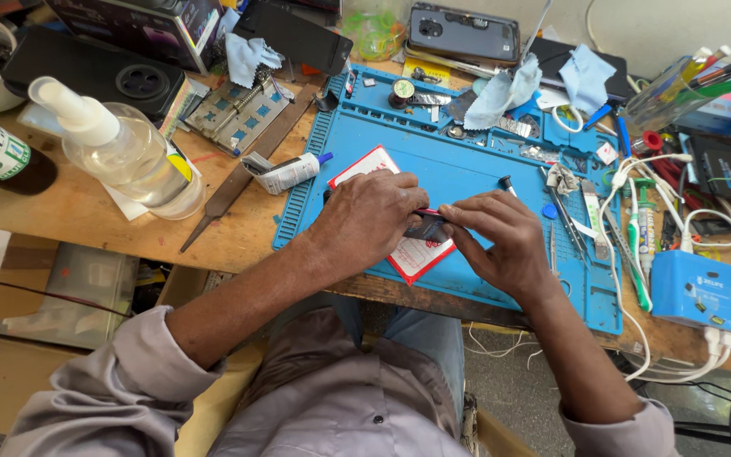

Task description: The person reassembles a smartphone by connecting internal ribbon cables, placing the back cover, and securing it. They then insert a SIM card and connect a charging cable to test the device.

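Observation:
My left hand (372,218) and my right hand (501,241) meet over a blue work mat (467,182). Between them they grip a small dark flat device (426,227) with a thin red edge. It lies on a white card with a red border (412,254) that rests on the mat. My left hand covers the device's left end, and my right fingertips press its right end. Most of the device is hidden by my fingers.
A clear spray bottle (124,152) and a dark bottle (2,156) stand at the left. A small glue tube (285,173) and a metal file (243,173) lie near the mat. Tweezers (573,233), tools and cables (662,220) crowd the right; phones (463,34) lie behind.

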Demonstrator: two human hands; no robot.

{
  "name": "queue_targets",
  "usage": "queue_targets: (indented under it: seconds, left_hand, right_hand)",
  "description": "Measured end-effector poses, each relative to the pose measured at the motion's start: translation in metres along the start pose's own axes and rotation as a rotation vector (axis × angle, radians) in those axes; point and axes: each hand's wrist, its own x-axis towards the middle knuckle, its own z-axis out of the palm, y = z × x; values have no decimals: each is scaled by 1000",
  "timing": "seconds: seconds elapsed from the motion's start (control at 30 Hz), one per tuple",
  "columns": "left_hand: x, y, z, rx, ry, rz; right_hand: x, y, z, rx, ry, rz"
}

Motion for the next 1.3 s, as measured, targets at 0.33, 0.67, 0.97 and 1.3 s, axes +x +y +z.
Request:
queue_targets:
  seconds: [0.33,0.67,0.97,1.3]
  left_hand:
    - [-7,6,-1,-30,22,-14]
    - [-6,10,-3,-44,-34,-42]
    - [6,-6,-15,-1121,274,-289]
    - [2,-2,14,-1562,426,-338]
  right_hand:
    - [37,15,-23,497,-482,763]
    - [45,14,-26,493,-535,789]
    - [8,-52,12,718,219,532]
    - [-1,-65,37,753,214,689]
